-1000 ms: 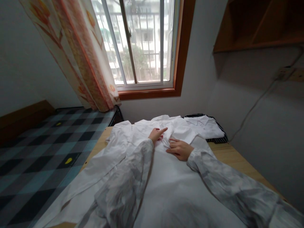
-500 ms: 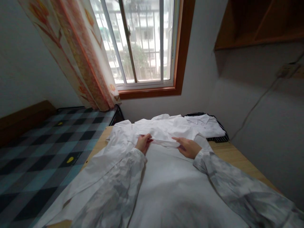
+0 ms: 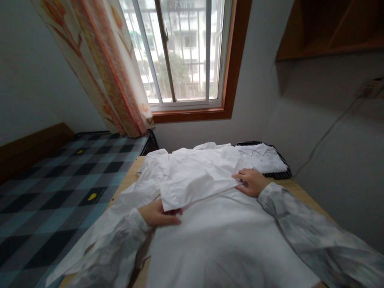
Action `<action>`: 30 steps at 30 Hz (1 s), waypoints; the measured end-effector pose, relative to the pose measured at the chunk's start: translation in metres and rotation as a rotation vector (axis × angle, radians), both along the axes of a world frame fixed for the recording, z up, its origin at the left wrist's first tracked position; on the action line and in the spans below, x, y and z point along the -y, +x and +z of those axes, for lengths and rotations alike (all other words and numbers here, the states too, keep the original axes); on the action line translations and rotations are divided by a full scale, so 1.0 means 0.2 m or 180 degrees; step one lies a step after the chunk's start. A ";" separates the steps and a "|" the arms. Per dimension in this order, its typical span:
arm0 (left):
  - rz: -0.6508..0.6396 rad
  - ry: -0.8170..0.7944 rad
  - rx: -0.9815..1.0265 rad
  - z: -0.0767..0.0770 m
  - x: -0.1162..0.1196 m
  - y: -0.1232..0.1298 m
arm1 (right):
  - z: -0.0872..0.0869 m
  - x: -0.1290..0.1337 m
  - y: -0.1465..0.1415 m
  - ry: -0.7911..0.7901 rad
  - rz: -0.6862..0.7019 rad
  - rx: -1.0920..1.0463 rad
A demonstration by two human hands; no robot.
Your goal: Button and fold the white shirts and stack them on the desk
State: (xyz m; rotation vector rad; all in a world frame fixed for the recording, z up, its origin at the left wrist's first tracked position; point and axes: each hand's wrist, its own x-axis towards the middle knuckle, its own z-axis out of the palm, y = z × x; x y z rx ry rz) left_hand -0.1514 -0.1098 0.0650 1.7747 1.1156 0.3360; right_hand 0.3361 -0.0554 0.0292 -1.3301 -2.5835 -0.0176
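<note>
A white shirt (image 3: 198, 188) is spread over the wooden table, with a loose flap turned toward me across its middle. At the flap's near left corner is my left hand (image 3: 154, 214). Its thumb stretches out over the lower cloth, while the fingers go partly under the flap and are half hidden. My right hand (image 3: 252, 183) pinches the flap's right end, index finger on top and thumb below the edge. A folded white shirt (image 3: 267, 160) with a collar lies beyond the right hand, on black striped cloth (image 3: 280, 175).
The wooden table (image 3: 306, 200) shows along the right side. To the left stands a bed (image 3: 69, 192) with a checked cover. Behind the table are a window (image 3: 189, 60) and a flowered curtain (image 3: 120, 80). A wooden shelf (image 3: 330, 52) hangs at upper right, near a cable (image 3: 327, 128).
My hands have spread apart: the left came nearer and to the left, the right moved a little to the right. The flap between them now lies wider and flatter.
</note>
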 end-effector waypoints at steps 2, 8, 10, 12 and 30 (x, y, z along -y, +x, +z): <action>-0.0402 -0.0356 -0.0299 0.12 0.02 -0.09 | 0.05 -0.04 0.07 -0.0180 0.0102 -0.0180; 0.0613 0.0240 -0.0725 0.29 -0.12 -0.20 | 0.05 -0.26 0.23 0.0459 -0.1008 -0.0525; 0.1250 0.0939 -0.0730 0.24 -0.20 -0.15 | 0.02 -0.33 0.21 0.0392 -0.1319 -0.0559; 0.1371 0.1471 -0.0768 0.18 -0.28 -0.07 | 0.00 -0.40 0.17 0.0288 -0.1530 -0.0588; 0.0485 0.1328 -0.0890 0.00 -0.37 0.13 | 0.12 -0.98 -0.03 -0.0360 -0.0645 -0.0291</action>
